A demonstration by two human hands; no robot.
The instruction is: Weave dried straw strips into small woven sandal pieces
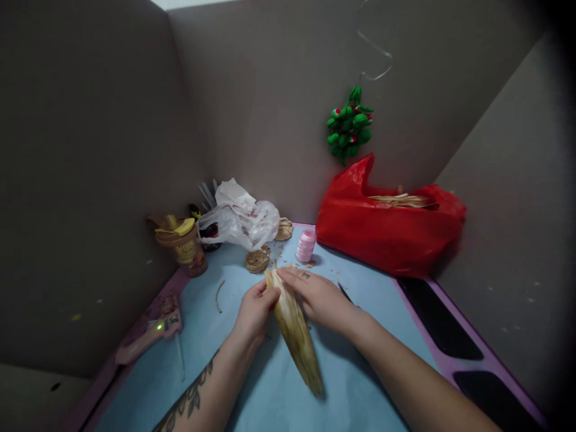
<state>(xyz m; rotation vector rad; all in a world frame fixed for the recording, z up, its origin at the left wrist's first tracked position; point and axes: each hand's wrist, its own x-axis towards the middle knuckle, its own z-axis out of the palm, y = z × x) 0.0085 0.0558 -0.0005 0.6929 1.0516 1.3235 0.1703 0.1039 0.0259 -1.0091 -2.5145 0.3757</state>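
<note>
Long, tapering, yellow-brown dried husk [297, 339]: slanting between my hands over the light blue table covering [360, 384], upper end away from me, tapered lower end towards me. My left hand [254, 309] pinches the upper left edge, thumb on the pale inner face. My right hand [326, 300] lays its fingers along the upper right edge; cannot tell whether its thumb closes behind.

Judged by looks: very light, papery, springy across the width, inclined to split along the grain. Probably dry rather than slippery. Best hold: flat finger pads near the broader upper part, light pressure; the thin edges and tip would likely tear first.

Around: ribbed pink thread spool [306, 246] just beyond my fingers, beside a round, coiled, brown woven disc [258, 260]; both crowd the far side. Dark, thin object [345, 293] by my right wrist, partly hidden, unidentified. Pink glue gun [155, 333], green light lit, well to the left. Large red plastic bag [387, 237] holding straw-coloured strips [400, 200] blocks the far right.
</note>
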